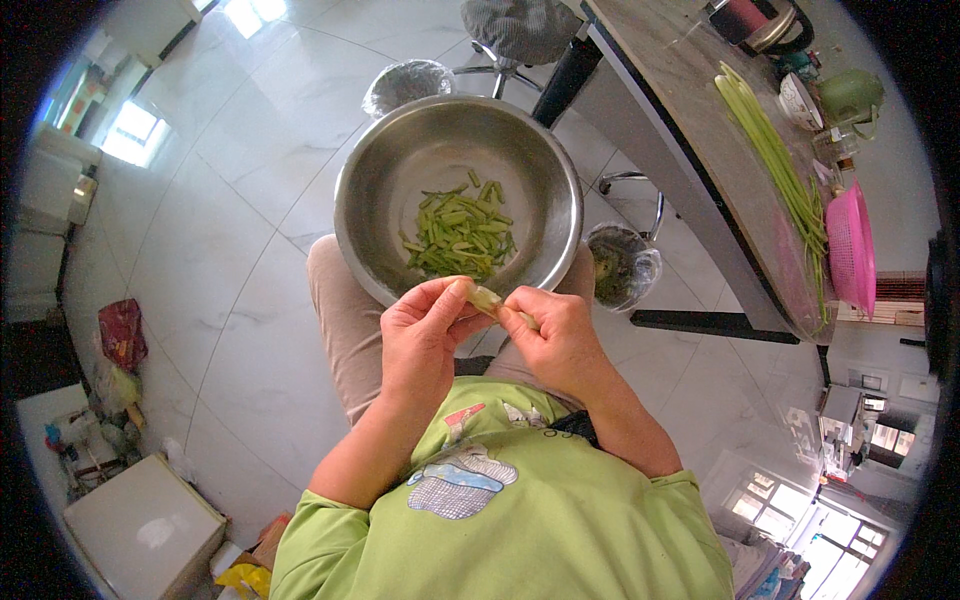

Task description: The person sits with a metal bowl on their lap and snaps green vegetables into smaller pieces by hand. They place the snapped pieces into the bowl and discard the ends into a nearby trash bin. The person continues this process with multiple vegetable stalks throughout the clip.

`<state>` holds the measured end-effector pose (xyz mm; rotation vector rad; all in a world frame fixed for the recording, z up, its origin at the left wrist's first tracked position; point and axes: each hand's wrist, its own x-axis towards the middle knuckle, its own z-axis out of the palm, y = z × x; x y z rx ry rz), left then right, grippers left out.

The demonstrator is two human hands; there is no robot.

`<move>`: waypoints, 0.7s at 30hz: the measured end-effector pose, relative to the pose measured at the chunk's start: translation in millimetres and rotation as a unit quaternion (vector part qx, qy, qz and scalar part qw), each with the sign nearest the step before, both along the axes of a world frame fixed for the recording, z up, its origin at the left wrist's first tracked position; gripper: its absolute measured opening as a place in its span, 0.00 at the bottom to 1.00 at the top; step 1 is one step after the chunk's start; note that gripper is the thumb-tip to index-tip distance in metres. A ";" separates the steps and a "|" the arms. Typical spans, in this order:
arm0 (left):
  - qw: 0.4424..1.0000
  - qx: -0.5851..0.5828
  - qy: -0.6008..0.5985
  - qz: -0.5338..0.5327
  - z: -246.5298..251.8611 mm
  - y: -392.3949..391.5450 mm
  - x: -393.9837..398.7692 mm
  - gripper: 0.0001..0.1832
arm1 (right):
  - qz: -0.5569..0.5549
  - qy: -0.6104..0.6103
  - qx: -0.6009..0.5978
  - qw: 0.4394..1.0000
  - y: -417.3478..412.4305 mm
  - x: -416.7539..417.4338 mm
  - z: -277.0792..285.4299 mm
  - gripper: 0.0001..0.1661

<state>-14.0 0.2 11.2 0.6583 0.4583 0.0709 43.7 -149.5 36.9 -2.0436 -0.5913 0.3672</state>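
Observation:
A pale green vegetable stalk [485, 299] is held between both hands, close to the near rim of a large stainless steel basin [540, 172]. My left hand [427, 322] pinches its left end between thumb and fingers. The fingers of my right hand [553, 330] are closed around its other end, which pokes out a little below the thumb. The basin rests at my knees, and a heap of cut green stalk pieces [461, 229] lies on its bottom. Long uncut green stalks [772, 157] lie on the table at the right.
The table [667, 90] also bears a pink plastic colander [851, 247], a patterned bowl [799, 102], a green jug [851, 97] and a kettle [761, 26]. Plastic-lined bins stand beyond the basin [409, 86] and to its right [622, 268]. A wheeled chair [520, 30] is at the top.

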 end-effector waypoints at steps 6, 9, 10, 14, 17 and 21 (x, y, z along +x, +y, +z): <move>1.000 -0.014 0.017 0.008 -1.4 0.1 4.0 0.08 | -0.021 0.115 0.005 0.993 -7.5 4.3 8.3 0.09; 0.999 -0.011 0.011 0.029 -8.8 10.5 7.3 0.08 | -0.016 0.115 0.054 0.992 -18.0 5.9 2.0 0.09; 0.999 -0.007 0.016 0.047 -10.2 13.9 9.8 0.08 | -0.016 0.124 0.070 0.990 -22.6 7.1 1.4 0.09; 0.997 -0.018 0.019 0.071 -6.1 21.6 12.4 0.07 | -0.064 0.300 0.183 0.934 -33.2 12.2 1.3 0.11; 0.998 -0.012 0.043 0.044 -7.7 18.2 11.6 0.08 | -0.096 0.378 0.283 0.876 -27.7 12.7 -7.0 0.13; 1.000 -0.004 0.018 0.019 -14.9 7.0 10.1 0.09 | -0.092 0.388 0.281 0.873 -9.3 9.1 -6.4 0.13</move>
